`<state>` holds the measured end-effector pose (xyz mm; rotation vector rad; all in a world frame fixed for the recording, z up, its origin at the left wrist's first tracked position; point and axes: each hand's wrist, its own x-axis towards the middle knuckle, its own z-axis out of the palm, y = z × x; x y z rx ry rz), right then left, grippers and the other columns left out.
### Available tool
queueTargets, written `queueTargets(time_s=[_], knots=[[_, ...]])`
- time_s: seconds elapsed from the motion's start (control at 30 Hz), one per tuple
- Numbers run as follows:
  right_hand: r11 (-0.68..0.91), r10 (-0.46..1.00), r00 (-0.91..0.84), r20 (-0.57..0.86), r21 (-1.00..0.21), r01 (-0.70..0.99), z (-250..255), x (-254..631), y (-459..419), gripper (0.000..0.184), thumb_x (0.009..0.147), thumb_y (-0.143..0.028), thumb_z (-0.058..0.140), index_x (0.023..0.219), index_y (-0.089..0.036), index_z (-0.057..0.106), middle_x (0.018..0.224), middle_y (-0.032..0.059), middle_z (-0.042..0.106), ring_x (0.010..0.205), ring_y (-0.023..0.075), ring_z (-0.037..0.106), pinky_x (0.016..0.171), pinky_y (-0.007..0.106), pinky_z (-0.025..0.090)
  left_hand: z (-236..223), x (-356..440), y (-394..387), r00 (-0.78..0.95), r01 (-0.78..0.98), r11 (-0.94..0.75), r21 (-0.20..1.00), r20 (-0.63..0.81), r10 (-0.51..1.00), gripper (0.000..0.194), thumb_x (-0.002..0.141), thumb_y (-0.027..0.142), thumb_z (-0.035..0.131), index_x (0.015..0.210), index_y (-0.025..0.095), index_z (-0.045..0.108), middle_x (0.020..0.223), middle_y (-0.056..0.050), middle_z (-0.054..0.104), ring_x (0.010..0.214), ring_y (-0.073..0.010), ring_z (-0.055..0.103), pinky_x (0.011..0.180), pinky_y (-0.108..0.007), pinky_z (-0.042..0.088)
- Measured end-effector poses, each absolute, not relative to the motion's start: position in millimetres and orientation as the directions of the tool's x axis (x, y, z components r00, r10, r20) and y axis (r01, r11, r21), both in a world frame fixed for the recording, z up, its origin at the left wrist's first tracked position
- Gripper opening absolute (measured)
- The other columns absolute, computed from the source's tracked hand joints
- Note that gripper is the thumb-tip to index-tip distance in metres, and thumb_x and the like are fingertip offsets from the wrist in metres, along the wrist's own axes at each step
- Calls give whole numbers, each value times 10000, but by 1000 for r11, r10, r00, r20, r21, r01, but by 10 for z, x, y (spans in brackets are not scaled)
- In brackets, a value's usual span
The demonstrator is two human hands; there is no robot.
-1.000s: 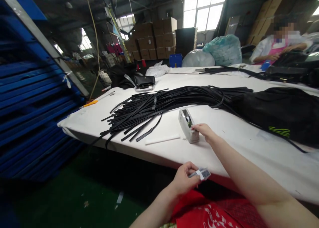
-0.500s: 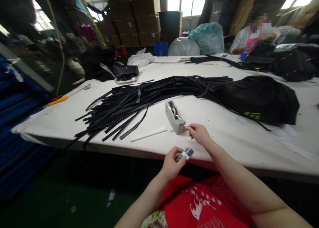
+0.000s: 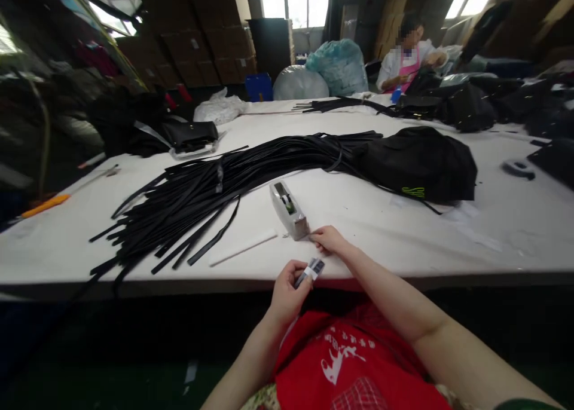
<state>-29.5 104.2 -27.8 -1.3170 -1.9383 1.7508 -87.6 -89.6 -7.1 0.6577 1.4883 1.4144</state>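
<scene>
My left hand is closed on the ends of black straps wrapped with a white band, held just below the table's front edge. My right hand rests on the table with fingers pinched at the near end of a grey tape dispenser; what it pinches is too small to make out. A white strip lies left of the dispenser. A large bundle of long black straps fans across the white table behind it.
A black bag lies at the bundle's right end. More black bags and a tape roll sit at the right. A black pouch is at back left. Another person works at the far end. Cardboard boxes stand behind.
The view has swung to the right. My right hand has drawn back from the dispenser's top to its near end. My left hand has risen toward the table edge, still holding the strap ends.
</scene>
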Motion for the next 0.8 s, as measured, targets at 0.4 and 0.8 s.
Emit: queueTargets(time_s=[0.4,0.8], knots=[[-56,663,-719,-208,-972,229,256,445,456,432,759,-575,676,808,-146,689,429,-52,491,381,84,419,397,215,351,-124,-767,-794,-543,55,140,989,-88,835,179,795,270,636,937,191,561,765,2,641,689,-123,578,648,-223,436],[-289,627,-708,-326,-941,178,50,527,183,413,722,-566,720,758,-159,664,394,-70,450,336,63,337,370,206,253,-116,-729,-837,-510,301,144,943,31,860,202,843,293,605,1024,217,560,860,-20,693,770,-165,660,761,-276,509]])
